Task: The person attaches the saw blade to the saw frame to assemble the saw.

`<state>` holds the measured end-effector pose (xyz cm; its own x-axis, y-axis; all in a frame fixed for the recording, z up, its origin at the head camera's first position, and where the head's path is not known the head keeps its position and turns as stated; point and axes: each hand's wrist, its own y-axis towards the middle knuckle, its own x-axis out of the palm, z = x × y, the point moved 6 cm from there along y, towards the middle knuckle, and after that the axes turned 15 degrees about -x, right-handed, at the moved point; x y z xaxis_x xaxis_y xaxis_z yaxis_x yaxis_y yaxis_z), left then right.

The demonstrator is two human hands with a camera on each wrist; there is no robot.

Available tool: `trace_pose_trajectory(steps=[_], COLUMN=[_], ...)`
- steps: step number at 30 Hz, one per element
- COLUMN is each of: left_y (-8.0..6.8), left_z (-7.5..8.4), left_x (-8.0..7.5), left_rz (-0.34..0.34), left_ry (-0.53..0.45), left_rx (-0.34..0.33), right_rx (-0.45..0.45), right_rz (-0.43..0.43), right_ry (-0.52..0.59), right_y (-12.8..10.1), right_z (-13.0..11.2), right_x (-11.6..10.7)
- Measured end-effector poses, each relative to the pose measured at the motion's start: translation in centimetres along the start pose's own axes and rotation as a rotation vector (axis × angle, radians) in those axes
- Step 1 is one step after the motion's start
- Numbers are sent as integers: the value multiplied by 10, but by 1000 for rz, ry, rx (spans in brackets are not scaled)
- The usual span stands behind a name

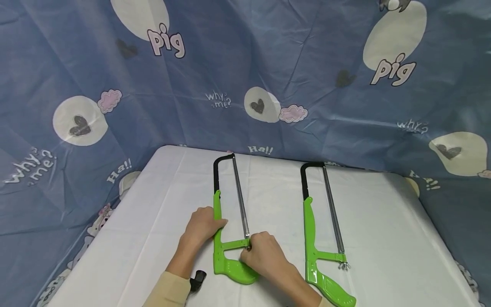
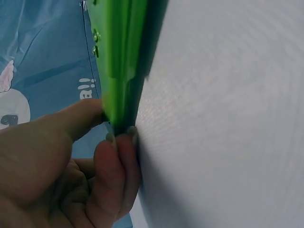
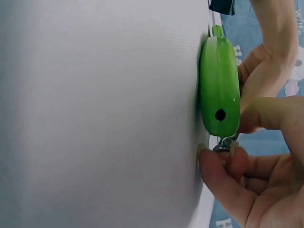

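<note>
A hacksaw with a green frame, a black front bow and a grey blade lies flat on the white table, its handle toward me. My left hand grips the green back of its frame, thumb on top. In the left wrist view the fingertips reach under the green edge. At the handle end of the blade, my right hand pinches the small metal wing nut, which the hand mostly hides in the head view. The thumb lies near the green handle in the right wrist view.
A second, similar hacksaw lies to the right, its wing nut showing. A black strap piece is beside the left sleeve. Behind the white table hangs a blue printed cloth.
</note>
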<state>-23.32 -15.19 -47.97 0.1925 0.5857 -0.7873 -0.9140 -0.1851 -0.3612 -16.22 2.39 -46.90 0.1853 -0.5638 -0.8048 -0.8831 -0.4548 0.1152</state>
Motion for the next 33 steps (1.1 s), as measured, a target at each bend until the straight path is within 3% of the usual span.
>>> trace_pose_trajectory(steps=[18,26,33], left_y=[3,4,3], left_z=[2,0,0], left_x=[-3,-4,-5], left_rz=[-40,-56,-65], left_ry=[32,24,15], left_rx=[14,7,10], right_rx=[102,190,239], right_rz=[-19,-14,-113], right_ry=[371,734,1095], right_y=[-3,-5,-8], right_z=[11,22,34], right_x=[-5,2,18])
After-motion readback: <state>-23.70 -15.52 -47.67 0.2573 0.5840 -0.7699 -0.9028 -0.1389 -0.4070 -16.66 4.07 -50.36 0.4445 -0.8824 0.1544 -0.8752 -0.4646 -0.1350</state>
